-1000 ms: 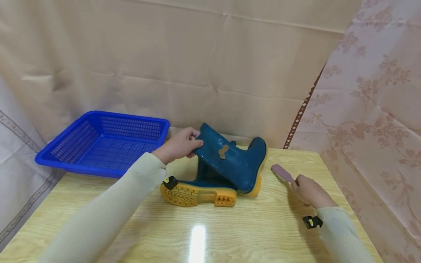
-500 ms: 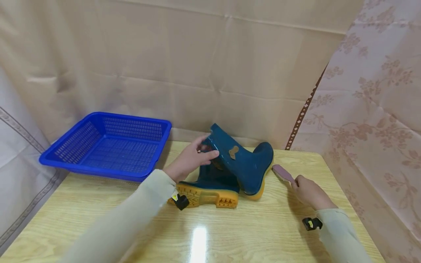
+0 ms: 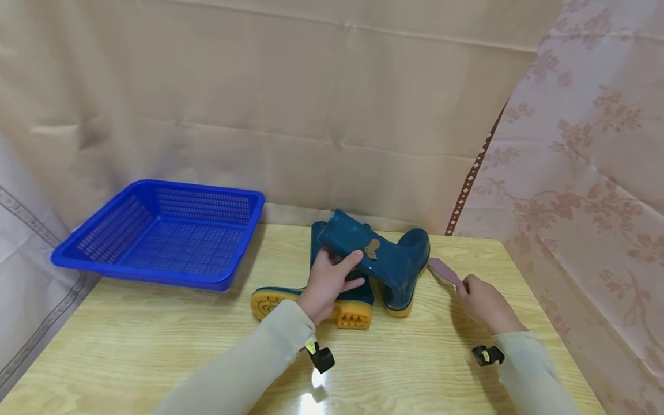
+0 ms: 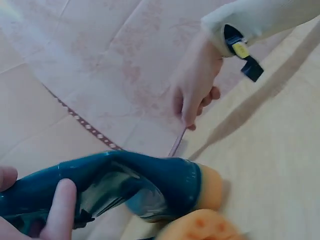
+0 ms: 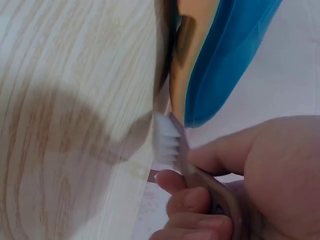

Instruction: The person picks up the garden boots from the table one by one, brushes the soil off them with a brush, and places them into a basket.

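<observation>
Two dark teal rubber boots with orange soles lie on the table in the head view. One boot (image 3: 402,265), with a brown patch on its shaft, leans across the other boot (image 3: 355,316), whose sole faces me. My left hand (image 3: 329,282) holds the upper boot by its shaft; in the left wrist view a digit lies over the teal boot shaft (image 4: 35,192). To the right of the boots, my right hand (image 3: 487,302) grips a mauve brush (image 3: 445,272) by its handle. White bristles (image 5: 167,140) show in the right wrist view, close to the boot's toe.
A blue plastic basket (image 3: 241,239) with mesh sides stands at the table's left back. Behind the wooden table (image 3: 415,369) hangs a beige cloth (image 3: 290,104), and a flowered pink cloth (image 3: 586,173) borders the right side.
My left hand has moved from the boot's top edge rightward and down along its shaft. The upper boot has shifted slightly right and its shaft sits lower. My right hand stays nearly still.
</observation>
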`<action>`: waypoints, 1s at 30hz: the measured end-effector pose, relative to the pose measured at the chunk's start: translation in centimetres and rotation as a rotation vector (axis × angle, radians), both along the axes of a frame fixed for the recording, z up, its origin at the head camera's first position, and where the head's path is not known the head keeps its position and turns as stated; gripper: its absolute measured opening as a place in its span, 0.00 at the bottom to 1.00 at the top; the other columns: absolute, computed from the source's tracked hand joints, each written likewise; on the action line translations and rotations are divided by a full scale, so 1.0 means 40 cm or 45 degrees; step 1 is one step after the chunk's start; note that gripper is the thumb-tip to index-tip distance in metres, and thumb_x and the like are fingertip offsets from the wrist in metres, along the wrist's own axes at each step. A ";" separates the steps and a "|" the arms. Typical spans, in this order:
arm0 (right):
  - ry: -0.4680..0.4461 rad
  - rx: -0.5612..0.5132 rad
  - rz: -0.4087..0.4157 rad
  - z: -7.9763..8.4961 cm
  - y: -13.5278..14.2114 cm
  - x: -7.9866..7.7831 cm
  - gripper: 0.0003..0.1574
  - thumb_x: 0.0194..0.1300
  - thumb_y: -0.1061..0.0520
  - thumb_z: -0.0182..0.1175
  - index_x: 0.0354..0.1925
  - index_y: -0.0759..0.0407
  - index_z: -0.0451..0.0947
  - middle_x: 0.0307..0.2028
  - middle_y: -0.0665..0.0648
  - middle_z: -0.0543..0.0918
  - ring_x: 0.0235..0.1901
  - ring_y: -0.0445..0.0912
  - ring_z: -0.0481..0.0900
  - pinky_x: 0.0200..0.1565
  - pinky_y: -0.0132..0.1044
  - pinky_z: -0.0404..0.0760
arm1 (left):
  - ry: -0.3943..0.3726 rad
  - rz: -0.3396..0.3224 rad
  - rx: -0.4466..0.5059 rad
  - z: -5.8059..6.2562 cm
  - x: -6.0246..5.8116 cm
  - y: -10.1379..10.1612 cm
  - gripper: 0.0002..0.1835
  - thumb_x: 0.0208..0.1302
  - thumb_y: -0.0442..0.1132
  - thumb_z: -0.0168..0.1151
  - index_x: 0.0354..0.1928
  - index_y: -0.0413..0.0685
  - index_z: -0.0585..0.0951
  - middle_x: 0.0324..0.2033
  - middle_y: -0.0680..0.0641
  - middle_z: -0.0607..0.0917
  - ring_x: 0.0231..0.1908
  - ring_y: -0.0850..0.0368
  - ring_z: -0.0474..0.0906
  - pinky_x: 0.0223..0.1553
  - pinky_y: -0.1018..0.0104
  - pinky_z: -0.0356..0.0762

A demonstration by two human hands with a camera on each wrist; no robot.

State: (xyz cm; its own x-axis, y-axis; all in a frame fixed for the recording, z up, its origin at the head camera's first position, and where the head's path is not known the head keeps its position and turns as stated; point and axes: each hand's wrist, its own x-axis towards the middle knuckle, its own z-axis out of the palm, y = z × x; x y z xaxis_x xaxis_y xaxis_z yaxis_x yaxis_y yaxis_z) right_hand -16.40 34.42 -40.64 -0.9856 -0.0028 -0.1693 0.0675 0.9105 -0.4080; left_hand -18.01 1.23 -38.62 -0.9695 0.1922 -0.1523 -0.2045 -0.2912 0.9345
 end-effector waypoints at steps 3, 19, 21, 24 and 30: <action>0.047 -0.028 -0.030 0.002 0.007 -0.001 0.22 0.83 0.54 0.39 0.46 0.73 0.70 0.26 0.59 0.71 0.22 0.49 0.68 0.25 0.41 0.67 | 0.018 0.005 0.045 0.011 -0.014 -0.011 0.26 0.77 0.45 0.61 0.69 0.46 0.67 0.61 0.40 0.75 0.62 0.43 0.77 0.49 0.54 0.87; 0.924 -0.361 -0.253 -0.004 -0.053 -0.018 0.26 0.85 0.50 0.42 0.63 0.69 0.71 0.29 0.58 0.71 0.22 0.43 0.64 0.23 0.33 0.62 | 0.706 -0.251 -0.526 0.191 -0.133 0.001 0.07 0.80 0.41 0.56 0.48 0.44 0.76 0.36 0.43 0.84 0.39 0.48 0.81 0.44 0.57 0.85; 1.043 -0.400 -0.211 -0.006 -0.068 -0.017 0.22 0.84 0.54 0.46 0.61 0.69 0.72 0.29 0.56 0.71 0.22 0.41 0.63 0.25 0.31 0.60 | 0.757 -0.258 -0.587 0.211 -0.139 -0.008 0.10 0.80 0.41 0.55 0.54 0.45 0.77 0.40 0.44 0.85 0.40 0.51 0.80 0.44 0.60 0.83; 1.167 -0.447 -0.072 -0.012 -0.090 -0.014 0.16 0.80 0.61 0.50 0.59 0.69 0.74 0.29 0.54 0.71 0.24 0.39 0.63 0.26 0.29 0.61 | 0.833 -0.224 -0.595 0.239 -0.149 -0.018 0.16 0.80 0.40 0.55 0.64 0.46 0.77 0.49 0.45 0.88 0.43 0.54 0.82 0.44 0.63 0.82; 1.251 -0.414 0.126 -0.019 -0.130 -0.016 0.14 0.75 0.68 0.55 0.56 0.68 0.76 0.30 0.53 0.71 0.27 0.38 0.63 0.27 0.28 0.61 | 0.968 -0.193 -0.522 0.261 -0.159 -0.044 0.16 0.79 0.36 0.56 0.64 0.43 0.79 0.54 0.45 0.88 0.51 0.56 0.84 0.56 0.62 0.81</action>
State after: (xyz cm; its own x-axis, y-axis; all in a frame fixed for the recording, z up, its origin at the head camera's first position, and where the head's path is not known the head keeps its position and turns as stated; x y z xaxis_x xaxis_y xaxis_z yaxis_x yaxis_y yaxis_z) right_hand -17.06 29.24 -41.38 -0.6815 0.0071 0.7318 -0.4967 0.7298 -0.4697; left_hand -24.39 -0.52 -28.17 -0.8048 0.3988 0.4396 0.5072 0.0774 0.8583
